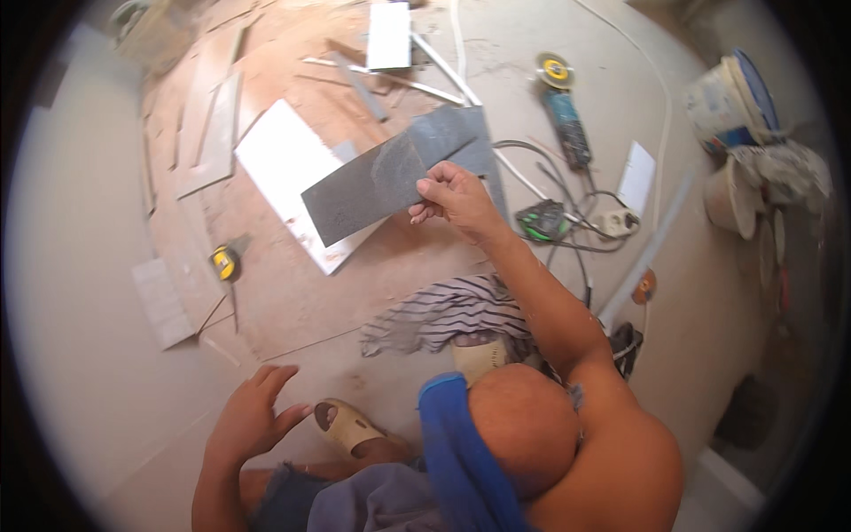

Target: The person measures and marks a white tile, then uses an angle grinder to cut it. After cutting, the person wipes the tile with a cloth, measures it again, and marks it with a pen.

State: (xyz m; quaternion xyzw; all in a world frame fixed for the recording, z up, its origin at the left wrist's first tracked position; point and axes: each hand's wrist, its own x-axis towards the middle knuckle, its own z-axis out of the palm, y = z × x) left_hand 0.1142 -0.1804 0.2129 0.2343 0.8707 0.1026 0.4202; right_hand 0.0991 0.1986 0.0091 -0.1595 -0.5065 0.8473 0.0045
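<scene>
A dark grey rectangular piece (362,191) lies in the right grip (461,202), which is closed on its right-hand end at the near corner, the thumb on top and the fingers curled below. From there the piece reaches out to the left of the grip, tilting slightly toward the person at its far end. It overlaps a white board (282,155) left of the grip; whether the two touch I cannot tell. Just beyond the grip are blue-grey sheets (454,133). To the grip's right, well apart, an angle grinder (566,124) lies on the floor (612,106), with a white socket block (618,222) nearer the person. Farther right stands a bucket (722,105). Nearer the person than the grip is a striped cloth (443,310). A yellow tape measure (225,261) lies to the left. The left grip (248,417) is empty, its thumb and fingers spread, near a tan sandal (347,427).
</scene>
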